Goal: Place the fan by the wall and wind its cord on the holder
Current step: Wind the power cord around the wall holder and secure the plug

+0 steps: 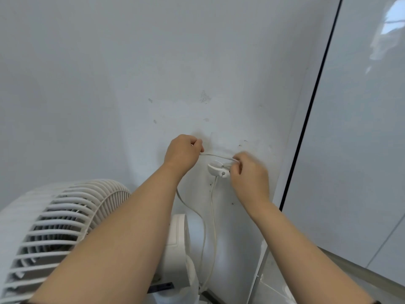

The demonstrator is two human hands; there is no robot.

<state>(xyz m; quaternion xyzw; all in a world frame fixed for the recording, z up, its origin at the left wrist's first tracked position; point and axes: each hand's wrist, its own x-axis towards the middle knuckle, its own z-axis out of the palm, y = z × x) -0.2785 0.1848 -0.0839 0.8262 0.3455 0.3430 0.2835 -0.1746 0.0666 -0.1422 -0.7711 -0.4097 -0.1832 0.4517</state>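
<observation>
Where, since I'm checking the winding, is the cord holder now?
In the head view the cord holder is on the wall right of centre, between the left hand and the right hand, which both grip the cord, above the fan.

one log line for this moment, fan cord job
stage: cord at holder | left hand: grips cord | right hand: pinches cord beside holder | fan: by wall

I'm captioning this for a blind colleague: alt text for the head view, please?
The left hand and right hand hold a white cord stretched between them at a small white holder on the wall. A white fan stands below left by the wall, with cord hanging down beside it.
</observation>
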